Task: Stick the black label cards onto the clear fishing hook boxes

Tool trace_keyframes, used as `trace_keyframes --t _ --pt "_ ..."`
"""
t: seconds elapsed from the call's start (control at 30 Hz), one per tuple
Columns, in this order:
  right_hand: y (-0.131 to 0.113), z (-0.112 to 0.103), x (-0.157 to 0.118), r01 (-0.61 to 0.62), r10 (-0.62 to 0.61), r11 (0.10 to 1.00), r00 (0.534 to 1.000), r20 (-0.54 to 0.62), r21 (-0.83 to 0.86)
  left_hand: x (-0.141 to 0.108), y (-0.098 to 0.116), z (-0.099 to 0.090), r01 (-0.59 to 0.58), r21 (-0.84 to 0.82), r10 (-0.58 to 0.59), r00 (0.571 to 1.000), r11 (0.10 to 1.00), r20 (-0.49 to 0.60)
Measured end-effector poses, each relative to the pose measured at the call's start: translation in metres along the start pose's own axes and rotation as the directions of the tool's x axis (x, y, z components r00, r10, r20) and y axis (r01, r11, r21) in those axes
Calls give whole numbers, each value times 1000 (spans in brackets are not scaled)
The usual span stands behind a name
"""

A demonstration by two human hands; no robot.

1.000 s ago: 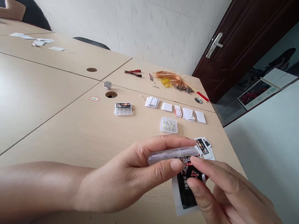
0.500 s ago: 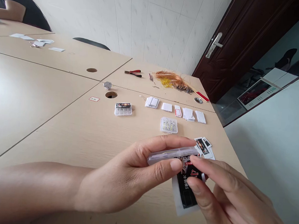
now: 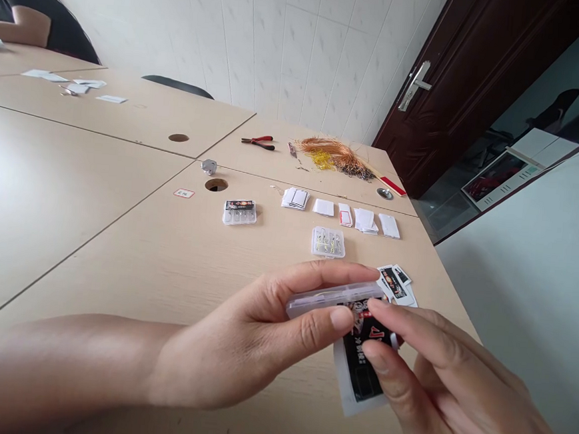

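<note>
Head view: left hand (image 3: 240, 337) grips a clear plastic case (image 3: 333, 299), right hand (image 3: 450, 397) pinches a black card (image 3: 361, 363), loose cards (image 3: 394, 283) just beyond.

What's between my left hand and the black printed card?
The clear plastic box, held in the left hand, lies across the top of the black printed card, separating them. Nothing visible stands between the card and the right hand, which touches it.

A pale wood-grain table (image 3: 83, 227) is carrying everything here: red-handled pliers (image 3: 258, 141) and a tangle of copper wire (image 3: 332, 155) are lying along the far edge, small stacks of white paper cards (image 3: 389, 226) are sitting in a row, two clear plastic boxes (image 3: 328, 242) are resting nearer, and black printed cards (image 3: 394, 283) are lying close to the near corner.
</note>
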State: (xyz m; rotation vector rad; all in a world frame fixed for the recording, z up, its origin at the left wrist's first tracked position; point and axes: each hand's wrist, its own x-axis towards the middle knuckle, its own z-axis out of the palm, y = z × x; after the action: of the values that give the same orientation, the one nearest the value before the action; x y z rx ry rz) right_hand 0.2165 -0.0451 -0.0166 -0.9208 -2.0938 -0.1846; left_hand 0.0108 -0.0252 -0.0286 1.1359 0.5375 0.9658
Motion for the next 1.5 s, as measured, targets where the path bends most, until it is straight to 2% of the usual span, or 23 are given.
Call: trace_keyframes --t 0.3,0.9,1.33,1.5 --pt "0 0 3 6 -6 1000 1000 2 -3 2 2 3 -5 -16 5 1000 1000 12" --pt "3 -3 0 32 -31 999 998 49 -29 3 2 2 -25 67 26 1000 997 -14" --pt "2 -4 5 -9 8 1000 1000 27 28 1 5 3 -32 94 34 999 995 -24" --pt "1 -2 3 0 0 1000 1000 20 -8 2 5 3 -29 104 33 999 994 -37"
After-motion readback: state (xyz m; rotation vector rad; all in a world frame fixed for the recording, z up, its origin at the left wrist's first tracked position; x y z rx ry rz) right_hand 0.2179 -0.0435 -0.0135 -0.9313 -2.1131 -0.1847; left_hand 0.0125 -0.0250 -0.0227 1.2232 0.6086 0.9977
